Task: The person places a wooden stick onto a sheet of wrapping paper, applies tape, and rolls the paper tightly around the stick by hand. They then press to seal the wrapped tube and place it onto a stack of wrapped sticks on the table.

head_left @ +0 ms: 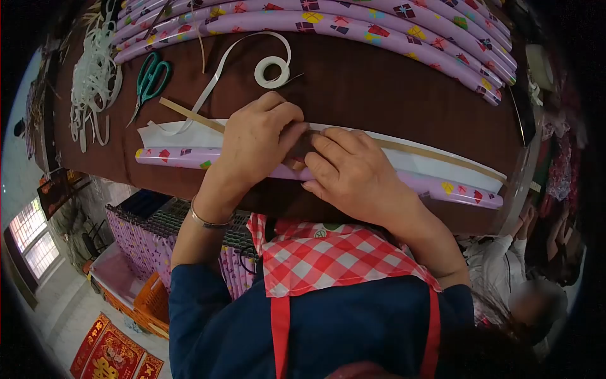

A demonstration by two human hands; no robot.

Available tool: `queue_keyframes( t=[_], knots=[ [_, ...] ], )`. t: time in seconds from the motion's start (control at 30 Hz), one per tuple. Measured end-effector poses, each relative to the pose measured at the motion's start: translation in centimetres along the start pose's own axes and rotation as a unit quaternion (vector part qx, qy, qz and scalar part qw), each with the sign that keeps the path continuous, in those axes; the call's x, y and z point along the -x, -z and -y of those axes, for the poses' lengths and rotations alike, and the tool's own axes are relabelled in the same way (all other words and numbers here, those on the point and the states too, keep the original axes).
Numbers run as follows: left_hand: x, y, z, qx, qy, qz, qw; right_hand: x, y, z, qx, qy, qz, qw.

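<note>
A roll of purple gift-print wrapping paper (180, 156) lies crosswise on the brown tabletop, its white inner side (435, 163) turned up along the far edge. Running along that white edge is a narrow tan strip (413, 150), whose left end sticks out past my left hand. My left hand (262, 136) is closed above the roll, thumb and fingers pinched; what sits between them is hidden. Close beside it, my right hand (356, 170) has bent fingers pressed around the paper's edge and the roll. Beyond my hands are a white tape roll (272, 72) with a loose tail and green-handled scissors (150, 79).
Several finished purple paper rolls (379, 31) are stacked at the far side. A tangle of white strips (95, 82) lies at the left. Below the near edge stand packed purple rolls (142, 246) and an orange crate (151, 300). Another person (505, 271) is at the right.
</note>
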State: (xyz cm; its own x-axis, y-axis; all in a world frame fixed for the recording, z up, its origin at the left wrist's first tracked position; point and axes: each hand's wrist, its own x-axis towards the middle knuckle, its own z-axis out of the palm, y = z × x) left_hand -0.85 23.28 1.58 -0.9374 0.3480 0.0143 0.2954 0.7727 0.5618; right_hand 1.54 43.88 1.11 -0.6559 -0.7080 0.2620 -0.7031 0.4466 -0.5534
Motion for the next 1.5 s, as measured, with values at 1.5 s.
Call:
queue_keyframes(
  t=[1.5],
  knots=[
    [-0.34, 0.13, 0.47, -0.003, -0.036, 0.019, 0.999, -0.2, -0.03, -0.05, 0.003, 0.01, -0.022, 1.0]
  ],
)
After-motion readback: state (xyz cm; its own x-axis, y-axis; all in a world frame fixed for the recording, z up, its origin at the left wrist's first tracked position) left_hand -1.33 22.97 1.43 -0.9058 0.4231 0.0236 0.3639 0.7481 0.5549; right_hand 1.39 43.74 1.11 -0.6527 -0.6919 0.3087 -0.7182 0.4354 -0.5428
